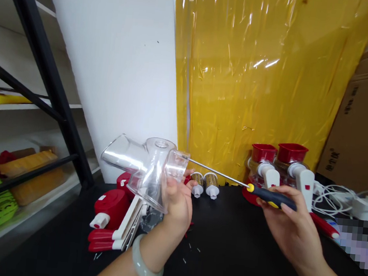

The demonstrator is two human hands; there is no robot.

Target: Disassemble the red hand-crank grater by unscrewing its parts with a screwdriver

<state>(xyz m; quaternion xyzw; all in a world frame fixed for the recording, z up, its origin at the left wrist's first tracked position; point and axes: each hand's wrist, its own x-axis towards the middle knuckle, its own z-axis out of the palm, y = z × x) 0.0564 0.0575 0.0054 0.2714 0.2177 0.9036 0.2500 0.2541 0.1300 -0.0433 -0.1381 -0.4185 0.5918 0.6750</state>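
Note:
My left hand (179,200) is closed round the lower right part of a clear plastic grater housing (157,166), holding it up above the black table. The housing is tilted, its chute pointing left. In my right hand (292,226) is a screwdriver (271,197) with a black and yellow handle. Its long shaft points left, and the tip reaches the rim of the housing's round opening; whether it touches a screw is too small to tell. Two metal grater drums (212,185) stand on the table behind my left hand.
Red and white grater parts (111,209) lie at the left, with loose screws (184,261) nearby. Two assembled graters (298,170) stand at the back right beside white cables (334,200). Cardboard boxes (362,112) rise at the right, and a black-framed shelf (45,55) at the left.

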